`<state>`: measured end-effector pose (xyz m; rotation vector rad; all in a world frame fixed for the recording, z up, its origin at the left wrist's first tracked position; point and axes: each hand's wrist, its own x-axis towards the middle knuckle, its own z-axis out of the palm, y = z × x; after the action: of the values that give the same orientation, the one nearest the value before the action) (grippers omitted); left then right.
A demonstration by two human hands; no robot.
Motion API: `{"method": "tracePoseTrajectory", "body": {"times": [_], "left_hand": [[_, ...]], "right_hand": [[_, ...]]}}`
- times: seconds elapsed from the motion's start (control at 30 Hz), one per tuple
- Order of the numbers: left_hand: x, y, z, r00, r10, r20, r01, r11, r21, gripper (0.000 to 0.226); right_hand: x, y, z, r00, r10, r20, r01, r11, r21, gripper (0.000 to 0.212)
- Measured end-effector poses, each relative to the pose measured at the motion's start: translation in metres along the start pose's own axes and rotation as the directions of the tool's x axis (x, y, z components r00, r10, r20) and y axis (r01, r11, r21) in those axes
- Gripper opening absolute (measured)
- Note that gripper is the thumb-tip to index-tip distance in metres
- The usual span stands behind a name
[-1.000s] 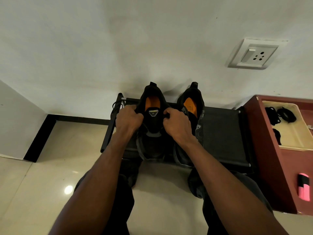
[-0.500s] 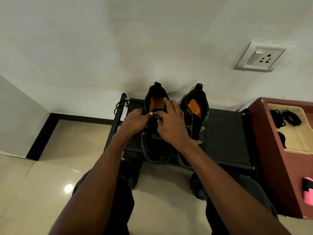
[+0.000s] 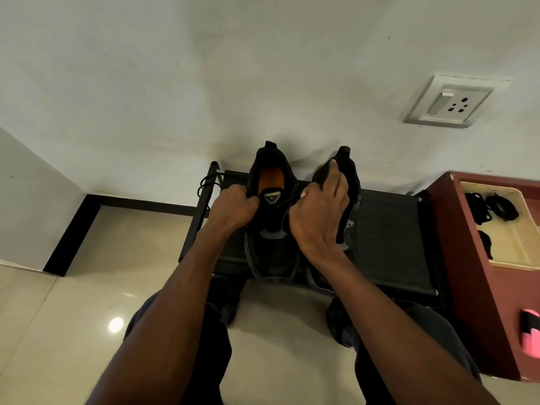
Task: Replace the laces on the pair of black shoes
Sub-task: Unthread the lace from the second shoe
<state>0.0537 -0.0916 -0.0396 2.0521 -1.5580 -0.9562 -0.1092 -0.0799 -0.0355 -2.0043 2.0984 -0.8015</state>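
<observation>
Left grip [image 3: 233,207] has drawn the lace [image 3: 285,201] taut — right hand [image 3: 318,217] apart.

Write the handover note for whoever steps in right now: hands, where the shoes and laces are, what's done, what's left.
Left hand: gripping the left side of the left shoe at its collar.
Right hand: pinching a black lace that runs across that shoe's tongue; its fingers reach over the right shoe.
Both shoes stand side by side on the black rack, heels to the wall.
More black laces lie in the cream tray on the red cabinet; a loose black cord hangs at the rack's left end.
Done: cannot tell how far the lacing has got.
Left: finish lacing the left shoe, then do the right shoe.
</observation>
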Motion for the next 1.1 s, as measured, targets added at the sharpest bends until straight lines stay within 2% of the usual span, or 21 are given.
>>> {"method": "tracePoseTrajectory", "body": {"times": [0.07, 0.1, 0.17, 0.23, 0.3, 0.33, 0.5, 0.57, 0.63, 0.67, 0.7, 0.73, 0.77, 0.8, 0.83, 0.87, 0.9, 0.97, 1.0, 1.03, 1.1], "left_hand": [[-0.001, 0.003, 0.001, 1.000, 0.001, 0.016, -0.001, 1.000, -0.024, 0.020], [-0.002, 0.004, 0.003, 1.000, 0.003, 0.021, -0.003, 1.000, -0.029, 0.021], [-0.003, 0.006, 0.005, 1.000, -0.007, 0.014, 0.007, 0.999, -0.039, 0.022], [-0.003, 0.007, 0.005, 1.000, -0.013, -0.003, 0.013, 0.999, -0.041, 0.023], [-0.003, 0.009, 0.006, 1.000, -0.008, -0.017, 0.007, 1.000, -0.019, 0.025], [-0.004, 0.009, 0.007, 1.000, -0.004, -0.026, 0.004, 1.000, -0.004, 0.026], [-0.006, 0.012, 0.007, 0.996, 0.027, -0.084, -0.018, 0.995, 0.098, 0.024], [-0.005, 0.011, 0.006, 0.995, 0.027, -0.096, -0.014, 0.992, 0.126, 0.023], [-0.005, 0.011, 0.006, 0.995, 0.023, -0.098, -0.010, 0.990, 0.137, 0.022], [-0.006, 0.011, 0.006, 0.995, 0.025, -0.098, -0.011, 0.990, 0.144, 0.022], [-0.006, 0.012, 0.006, 0.995, 0.027, -0.099, -0.011, 0.988, 0.151, 0.022], [-0.006, 0.013, 0.006, 0.995, 0.026, -0.100, -0.011, 0.988, 0.153, 0.022], [-0.006, 0.013, 0.006, 0.994, 0.026, -0.102, -0.010, 0.988, 0.153, 0.022], [-0.006, 0.014, 0.007, 0.994, 0.027, -0.103, -0.011, 0.988, 0.154, 0.021], [-0.006, 0.014, 0.007, 0.994, 0.026, -0.106, -0.010, 0.988, 0.157, 0.021], [-0.007, 0.014, 0.007, 0.994, 0.024, -0.108, -0.007, 0.988, 0.156, 0.021], [-0.007, 0.015, 0.008, 0.994, 0.023, -0.108, -0.007, 0.988, 0.152, 0.022], [-0.007, 0.016, 0.008, 0.994, 0.024, -0.107, -0.008, 0.989, 0.146, 0.023], [-0.007, 0.016, 0.009, 0.994, 0.024, -0.108, -0.008, 0.989, 0.146, 0.024], [-0.006, 0.016, 0.009, 0.994, 0.021, -0.110, -0.005, 0.990, 0.144, 0.024], [-0.005, 0.016, 0.009, 0.994, 0.023, -0.111, -0.008, 0.991, 0.136, 0.024]], "right_hand": [[0.003, 0.003, -0.002, 0.993, 0.119, 0.010, -0.119, 0.992, 0.037, 0.017], [0.003, 0.004, -0.003, 0.996, 0.092, 0.001, -0.092, 0.996, 0.022, 0.025], [0.002, 0.003, -0.003, 0.995, -0.093, 0.029, 0.094, 0.995, -0.024, 0.040], [-0.002, -0.001, -0.001, 0.934, -0.286, 0.213, 0.303, 0.952, -0.049, 0.044], [-0.009, -0.004, 0.005, 0.846, -0.354, 0.400, 0.413, 0.908, -0.071, 0.040], [-0.014, -0.005, 0.008, 0.823, -0.366, 0.434, 0.446, 0.890, -0.094, 0.035], [-0.015, -0.003, 0.013, 0.807, -0.451, 0.381, 0.515, 0.853, -0.082, 0.022], [-0.001, 0.003, 0.009, 0.830, -0.457, 0.320, 0.499, 0.865, -0.057, 0.023], [0.020, 0.011, -0.001, 0.944, -0.318, 0.083, 0.319, 0.948, 0.001, 0.029], [0.032, 0.016, -0.010, 0.986, -0.155, -0.060, 0.161, 0.983, 0.092, 0.032], [0.043, 0.023, -0.019, 0.986, 0.031, -0.161, 0.005, 0.975, 0.221, 0.030], [0.050, 0.029, -0.027, 0.958, 0.206, -0.200, -0.126, 0.927, 0.354, 0.026], [0.054, 0.033, -0.032, 0.922, 0.343, -0.179, -0.234, 0.862, 0.449, 0.022], [0.054, 0.033, -0.035, 0.898, 0.418, -0.141, -0.313, 0.829, 0.464, 0.022], [0.051, 0.031, -0.035, 0.897, 0.426, -0.121, -0.347, 0.845, 0.407, 0.025], [0.046, 0.027, -0.031, 0.920, 0.374, -0.118, -0.322, 0.893, 0.315, 0.031], [0.041, 0.024, -0.028, 0.956, 0.264, -0.127, -0.232, 0.947, 0.222, 0.039], [0.032, 0.015, -0.020, 0.997, -0.066, -0.026, 0.069, 0.993, 0.101, 0.050], [0.027, 0.010, -0.017, 0.971, -0.219, 0.098, 0.214, 0.975, 0.057, 0.051], [0.020, 0.006, -0.012, 0.914, -0.328, 0.237, 0.335, 0.942, 0.014, 0.049], [0.006, 0.000, -0.002, 0.794, -0.433, 0.427, 0.507, 0.859, -0.073, 0.042]]}}
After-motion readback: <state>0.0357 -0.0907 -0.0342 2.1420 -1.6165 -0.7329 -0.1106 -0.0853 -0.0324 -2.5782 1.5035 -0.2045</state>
